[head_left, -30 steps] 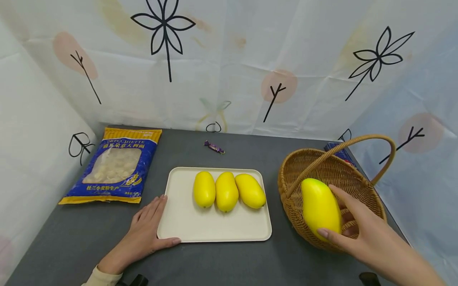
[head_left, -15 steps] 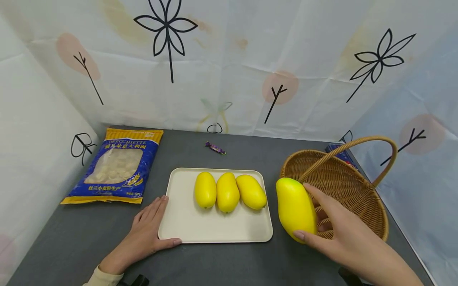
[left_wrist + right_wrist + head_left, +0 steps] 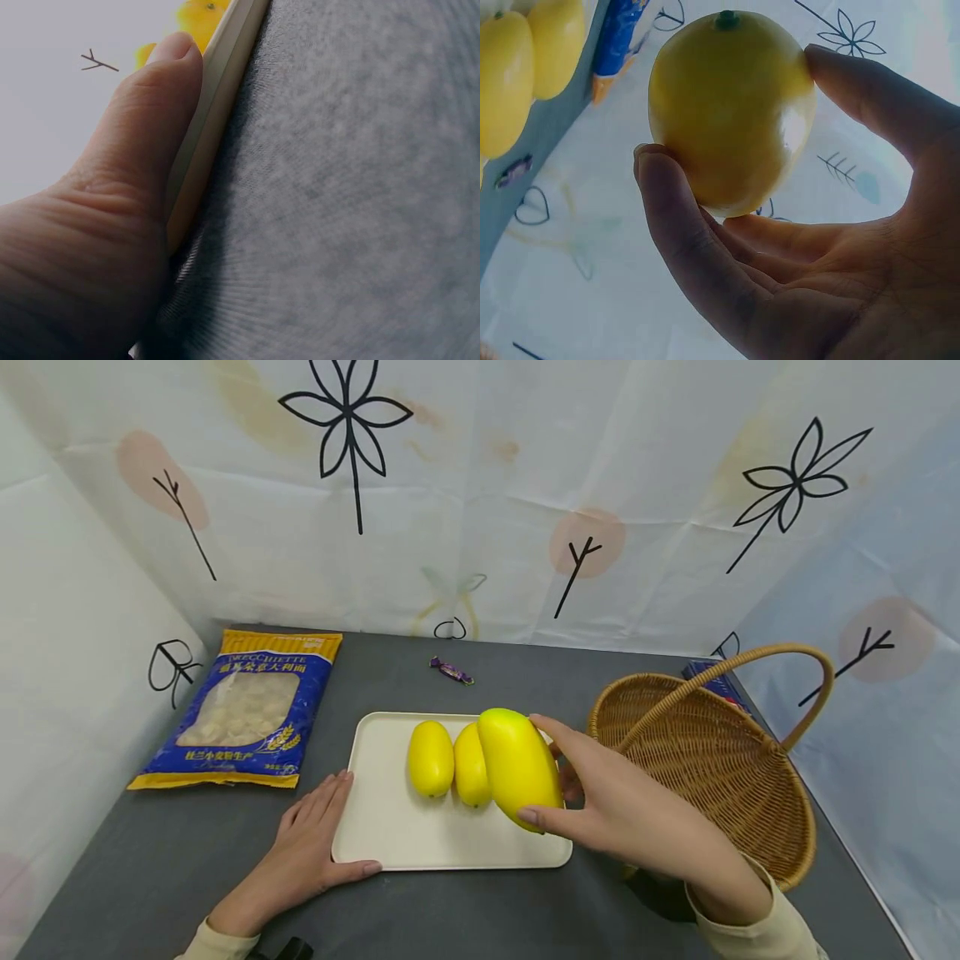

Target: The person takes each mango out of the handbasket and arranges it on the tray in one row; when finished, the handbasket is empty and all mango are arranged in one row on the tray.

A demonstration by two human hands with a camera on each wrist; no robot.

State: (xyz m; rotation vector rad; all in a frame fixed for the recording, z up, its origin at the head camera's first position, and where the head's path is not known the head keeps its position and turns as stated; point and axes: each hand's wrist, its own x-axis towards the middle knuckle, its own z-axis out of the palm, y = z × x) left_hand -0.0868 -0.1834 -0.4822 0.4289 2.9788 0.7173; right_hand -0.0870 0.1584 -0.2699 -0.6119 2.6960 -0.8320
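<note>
My right hand holds a yellow mango with a greenish top over the right part of the cream tray. In the right wrist view, thumb and fingers grip the sides of this mango. On the tray lie a left mango and a middle mango, partly covered by the held one; a third at the right is hidden. My left hand rests at the tray's left front corner, fingers extended along the side. Its thumb lies against the tray's rim in the left wrist view.
A wicker basket with a tall arched handle stands right of the tray, a blue box behind it. An orecchiette pasta bag lies at the left. Behind the tray is a purple-wrapped candy. Patterned cloth encloses the grey table.
My right hand has carried the mango left, out of the basket and over the tray. The left hand has stayed at the tray's corner.
</note>
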